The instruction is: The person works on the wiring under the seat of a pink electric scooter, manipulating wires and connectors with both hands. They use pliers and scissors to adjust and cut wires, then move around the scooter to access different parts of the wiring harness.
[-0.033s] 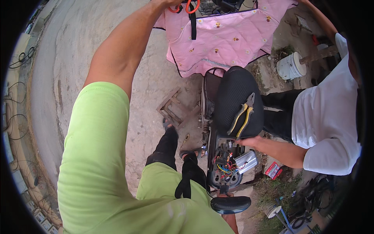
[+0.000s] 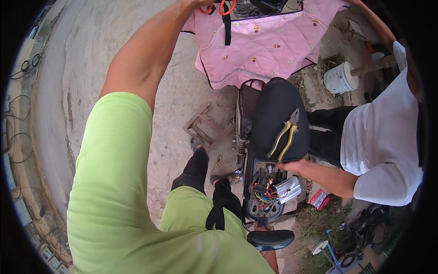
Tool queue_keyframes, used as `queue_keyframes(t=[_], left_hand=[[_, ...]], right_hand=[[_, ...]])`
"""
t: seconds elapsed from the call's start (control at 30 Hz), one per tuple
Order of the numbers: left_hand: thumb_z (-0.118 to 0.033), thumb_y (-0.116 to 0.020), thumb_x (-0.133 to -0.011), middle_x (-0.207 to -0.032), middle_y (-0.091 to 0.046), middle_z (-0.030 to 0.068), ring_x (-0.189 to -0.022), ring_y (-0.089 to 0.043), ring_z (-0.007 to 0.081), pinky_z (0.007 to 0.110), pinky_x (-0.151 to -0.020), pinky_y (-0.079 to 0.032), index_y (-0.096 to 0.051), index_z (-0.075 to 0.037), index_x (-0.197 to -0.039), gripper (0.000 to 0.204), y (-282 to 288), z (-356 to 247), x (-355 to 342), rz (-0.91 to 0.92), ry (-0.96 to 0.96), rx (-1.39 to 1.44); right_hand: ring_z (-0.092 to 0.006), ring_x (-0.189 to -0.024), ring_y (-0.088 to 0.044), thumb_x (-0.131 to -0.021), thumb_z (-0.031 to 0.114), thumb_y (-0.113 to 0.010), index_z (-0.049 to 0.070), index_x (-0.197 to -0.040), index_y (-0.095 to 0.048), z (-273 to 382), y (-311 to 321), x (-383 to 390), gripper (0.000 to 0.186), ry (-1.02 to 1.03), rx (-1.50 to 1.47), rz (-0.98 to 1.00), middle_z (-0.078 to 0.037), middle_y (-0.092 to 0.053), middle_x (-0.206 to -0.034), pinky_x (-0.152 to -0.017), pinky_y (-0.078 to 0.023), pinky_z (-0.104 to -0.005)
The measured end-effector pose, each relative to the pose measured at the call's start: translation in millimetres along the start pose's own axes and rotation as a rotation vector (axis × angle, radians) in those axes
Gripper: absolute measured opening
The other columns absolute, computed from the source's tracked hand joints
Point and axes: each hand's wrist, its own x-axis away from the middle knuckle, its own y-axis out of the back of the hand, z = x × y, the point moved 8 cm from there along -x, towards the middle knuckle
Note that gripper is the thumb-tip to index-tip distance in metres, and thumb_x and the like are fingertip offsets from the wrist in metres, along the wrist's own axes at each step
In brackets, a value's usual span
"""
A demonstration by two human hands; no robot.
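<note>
My left arm reaches up to the top edge, where only part of my left hand (image 2: 197,2) shows beside orange-red loops (image 2: 224,6); its fingers are cut off. Low in the picture, my right hand (image 2: 269,227) is at the post under the small black backrest (image 2: 271,239), closed round it and partly hidden. The scooter's black seat (image 2: 278,107) carries pliers with yellow-and-black handles (image 2: 284,139). Behind the seat, an open compartment holds coloured wires (image 2: 264,197) and a silver finned box (image 2: 288,189). A pink quilted cover (image 2: 260,50) drapes the scooter's front.
A person in a white shirt (image 2: 376,141) stands at the right, one hand (image 2: 292,165) at the seat's rear edge. A wooden frame (image 2: 203,123) lies left of the scooter. On the right are a white bucket (image 2: 340,78), a red packet (image 2: 319,199) and dark tangled parts (image 2: 369,230).
</note>
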Motion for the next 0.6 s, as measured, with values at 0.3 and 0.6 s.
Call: queue_keyframes(t=[0.3,0.6], left_hand=[[-0.035,-0.061,-0.087,-0.101,-0.071,0.0255,-0.101,-0.067,0.0458,0.054,-0.086,-0.053,-0.063,-0.004,-0.110,0.038,-4,9,15,0.108,0.109,0.028],[-0.031,-0.060,-0.088,-0.102,-0.070,0.0262,-0.099,-0.067,0.0459,0.053,-0.083,-0.054,-0.063,-0.006,-0.111,0.034,10,46,30,0.031,0.151,0.074]], right_hand=[[-0.0133,-0.062,-0.052,-0.086,0.025,-0.066,-0.002,-0.108,-0.055,0,-17,6,0.036,-0.065,-0.049,-0.011,0.003,-0.051,-0.070,-0.069,-0.049,-0.0293],[-0.0118,-0.063,-0.052,-0.086,0.025,-0.067,0.000,-0.108,-0.056,24,-15,3,0.034,-0.141,-0.013,0.014,0.003,-0.052,-0.074,-0.066,-0.047,-0.0280]])
